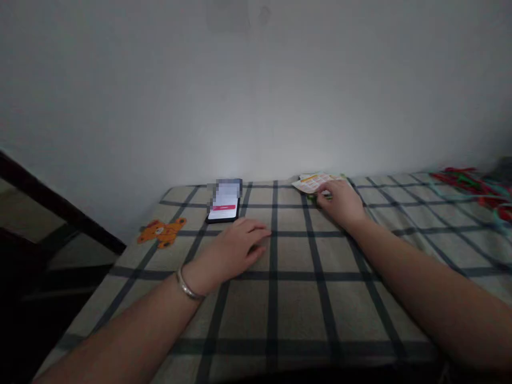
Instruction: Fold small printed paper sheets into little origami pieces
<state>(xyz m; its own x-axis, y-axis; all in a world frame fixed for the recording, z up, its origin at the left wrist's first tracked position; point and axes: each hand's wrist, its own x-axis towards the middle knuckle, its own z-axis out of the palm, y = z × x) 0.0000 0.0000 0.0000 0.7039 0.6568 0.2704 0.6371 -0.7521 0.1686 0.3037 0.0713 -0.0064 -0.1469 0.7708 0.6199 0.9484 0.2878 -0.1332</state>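
Observation:
My left hand rests palm down on the checked cloth, fingers loosely curled and holding nothing, just in front of a lit phone. A metal bangle sits on that wrist. My right hand reaches to the far edge, where its fingers close on a printed packet with a bit of green showing beneath the fingertips.
An orange bear patch is on the cloth at the far left corner. Red and green cords lie at the far right. A plain wall stands right behind the surface. Dark furniture and a drop lie to the left.

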